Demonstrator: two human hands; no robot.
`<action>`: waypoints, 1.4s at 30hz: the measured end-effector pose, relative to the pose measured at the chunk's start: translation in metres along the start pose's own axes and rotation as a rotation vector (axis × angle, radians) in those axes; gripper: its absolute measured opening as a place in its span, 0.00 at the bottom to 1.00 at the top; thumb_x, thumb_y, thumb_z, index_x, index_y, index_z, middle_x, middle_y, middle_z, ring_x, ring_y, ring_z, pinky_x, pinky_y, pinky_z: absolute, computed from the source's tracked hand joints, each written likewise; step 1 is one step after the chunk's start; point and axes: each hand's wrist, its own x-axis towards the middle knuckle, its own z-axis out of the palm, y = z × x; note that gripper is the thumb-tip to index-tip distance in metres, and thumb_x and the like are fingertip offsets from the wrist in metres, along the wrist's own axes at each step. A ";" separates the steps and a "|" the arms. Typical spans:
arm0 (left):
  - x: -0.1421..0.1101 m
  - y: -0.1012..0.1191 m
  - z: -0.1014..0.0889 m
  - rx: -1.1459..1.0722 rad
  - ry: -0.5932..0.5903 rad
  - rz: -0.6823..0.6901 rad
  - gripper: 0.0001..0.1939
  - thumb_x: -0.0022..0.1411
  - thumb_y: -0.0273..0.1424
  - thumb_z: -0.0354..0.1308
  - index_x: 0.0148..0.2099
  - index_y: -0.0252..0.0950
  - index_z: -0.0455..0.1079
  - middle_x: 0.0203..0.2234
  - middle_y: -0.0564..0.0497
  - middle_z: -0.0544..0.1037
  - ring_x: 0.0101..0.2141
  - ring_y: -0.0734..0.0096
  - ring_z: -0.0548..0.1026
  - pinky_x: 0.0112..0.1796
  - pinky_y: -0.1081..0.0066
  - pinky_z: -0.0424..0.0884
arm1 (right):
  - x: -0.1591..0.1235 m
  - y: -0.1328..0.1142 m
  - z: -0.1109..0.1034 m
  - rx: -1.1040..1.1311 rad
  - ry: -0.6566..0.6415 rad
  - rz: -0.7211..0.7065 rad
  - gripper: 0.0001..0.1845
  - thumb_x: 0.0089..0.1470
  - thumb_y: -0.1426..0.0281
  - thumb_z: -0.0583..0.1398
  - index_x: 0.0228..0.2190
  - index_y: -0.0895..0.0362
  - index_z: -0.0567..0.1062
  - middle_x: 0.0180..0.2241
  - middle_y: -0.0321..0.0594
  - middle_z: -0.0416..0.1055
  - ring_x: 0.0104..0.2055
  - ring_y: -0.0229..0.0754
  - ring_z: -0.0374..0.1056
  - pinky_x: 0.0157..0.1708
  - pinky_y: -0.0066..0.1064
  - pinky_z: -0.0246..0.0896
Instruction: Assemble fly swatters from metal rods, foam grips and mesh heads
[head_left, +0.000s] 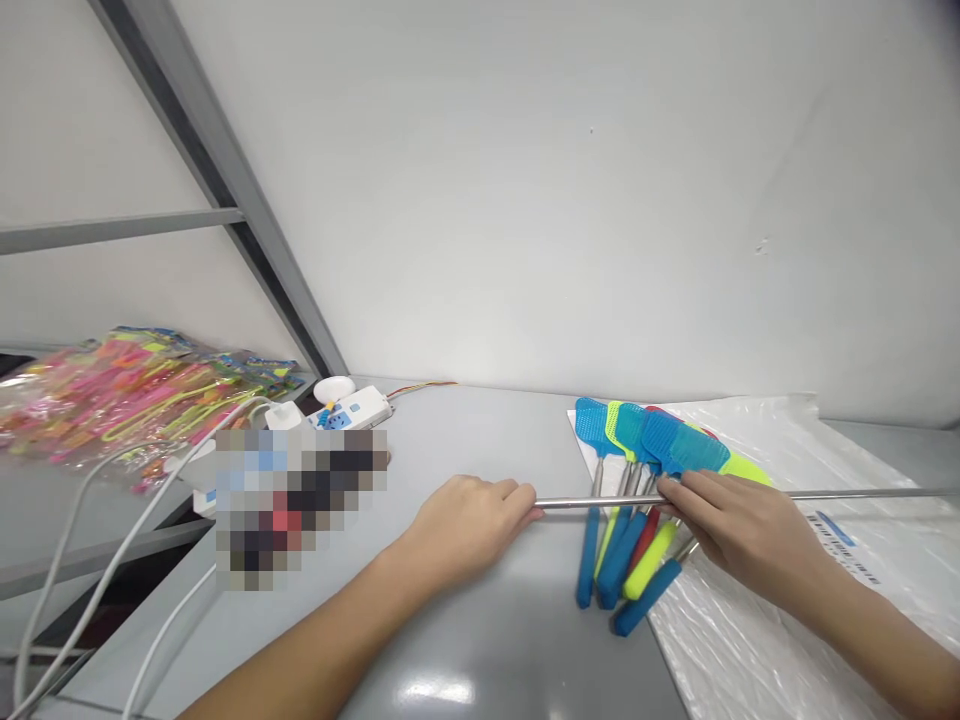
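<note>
My left hand (480, 515) is closed around the near end of a thin metal rod (592, 502); whatever that end looks like is hidden in the fist. Further along, my right hand (739, 515) grips the same rod, which lies nearly level and runs out past the right edge of the view. Under and behind the rod, a fanned pile of fly swatters (596, 430) rests on the table, with blue, yellow-green and red mesh heads and coloured handles. A blue handle (645, 597) points toward me.
Clear plastic packaging (720, 640) with a printed label lies on the grey table (495, 420) at right. To the left are a power strip (364, 408), white cables (97, 560), a pixelated dark object (300, 510) and bagged colourful items (142, 400) on a shelf.
</note>
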 end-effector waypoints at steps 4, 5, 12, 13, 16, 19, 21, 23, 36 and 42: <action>0.001 0.016 0.006 -0.038 0.053 0.079 0.17 0.74 0.36 0.38 0.36 0.37 0.63 0.25 0.52 0.73 0.21 0.69 0.71 0.22 0.69 0.58 | 0.012 -0.023 -0.007 0.066 -0.035 -0.048 0.07 0.64 0.71 0.52 0.37 0.57 0.69 0.24 0.35 0.65 0.25 0.39 0.61 0.26 0.33 0.45; 0.002 0.019 0.007 -0.042 0.062 0.090 0.17 0.74 0.36 0.38 0.36 0.37 0.63 0.25 0.52 0.73 0.21 0.69 0.71 0.22 0.69 0.58 | 0.016 -0.030 -0.009 0.080 -0.045 -0.049 0.07 0.65 0.71 0.52 0.36 0.57 0.69 0.24 0.34 0.64 0.25 0.39 0.61 0.26 0.33 0.44; 0.001 0.023 0.000 -0.040 0.043 0.051 0.11 0.72 0.34 0.40 0.45 0.40 0.63 0.26 0.55 0.74 0.22 0.68 0.72 0.22 0.70 0.56 | 0.044 -0.054 -0.019 0.065 -0.079 -0.024 0.12 0.66 0.71 0.49 0.31 0.56 0.67 0.24 0.35 0.64 0.24 0.40 0.61 0.25 0.34 0.41; 0.000 0.021 -0.002 -0.041 0.042 0.045 0.11 0.72 0.34 0.40 0.46 0.41 0.63 0.26 0.55 0.74 0.22 0.68 0.73 0.22 0.69 0.56 | 0.046 -0.054 -0.020 0.056 -0.086 -0.027 0.11 0.66 0.71 0.49 0.32 0.56 0.68 0.24 0.35 0.64 0.24 0.40 0.61 0.25 0.34 0.42; -0.003 0.012 -0.009 -0.039 0.042 0.033 0.13 0.73 0.37 0.37 0.45 0.42 0.63 0.27 0.56 0.75 0.23 0.68 0.73 0.23 0.69 0.57 | 0.046 -0.043 -0.026 0.036 -0.095 -0.055 0.10 0.66 0.69 0.50 0.36 0.58 0.69 0.26 0.36 0.66 0.27 0.41 0.64 0.27 0.34 0.46; -0.005 0.000 -0.014 -0.032 0.059 0.008 0.16 0.74 0.39 0.35 0.43 0.42 0.63 0.26 0.56 0.75 0.24 0.69 0.73 0.24 0.69 0.57 | 0.032 -0.017 -0.034 0.013 -0.101 -0.020 0.11 0.66 0.68 0.50 0.38 0.58 0.70 0.27 0.37 0.68 0.27 0.41 0.64 0.29 0.34 0.48; -0.006 -0.007 -0.015 -0.028 0.076 -0.007 0.17 0.74 0.39 0.35 0.42 0.41 0.63 0.27 0.56 0.75 0.24 0.69 0.73 0.24 0.69 0.56 | 0.018 0.002 -0.039 -0.015 -0.099 0.034 0.10 0.66 0.68 0.51 0.36 0.57 0.70 0.26 0.36 0.68 0.25 0.40 0.62 0.29 0.33 0.49; -0.006 -0.011 -0.014 -0.024 0.087 -0.007 0.17 0.74 0.39 0.35 0.42 0.41 0.63 0.27 0.56 0.75 0.24 0.70 0.73 0.24 0.69 0.56 | 0.006 0.014 -0.041 -0.018 -0.101 0.071 0.09 0.65 0.67 0.52 0.36 0.56 0.71 0.25 0.35 0.68 0.24 0.39 0.61 0.28 0.33 0.49; -0.007 0.003 -0.011 0.026 0.088 0.043 0.12 0.73 0.33 0.38 0.42 0.40 0.62 0.28 0.55 0.75 0.22 0.69 0.72 0.23 0.68 0.54 | 0.024 -0.016 -0.042 0.051 -0.132 0.043 0.08 0.63 0.75 0.51 0.34 0.55 0.69 0.24 0.32 0.64 0.24 0.37 0.58 0.24 0.32 0.41; -0.008 -0.003 -0.011 0.050 0.074 0.051 0.06 0.70 0.28 0.44 0.41 0.40 0.62 0.28 0.56 0.75 0.22 0.67 0.73 0.22 0.67 0.56 | 0.027 -0.015 -0.039 0.066 -0.143 0.052 0.10 0.62 0.79 0.50 0.32 0.55 0.68 0.23 0.32 0.64 0.23 0.37 0.59 0.23 0.32 0.40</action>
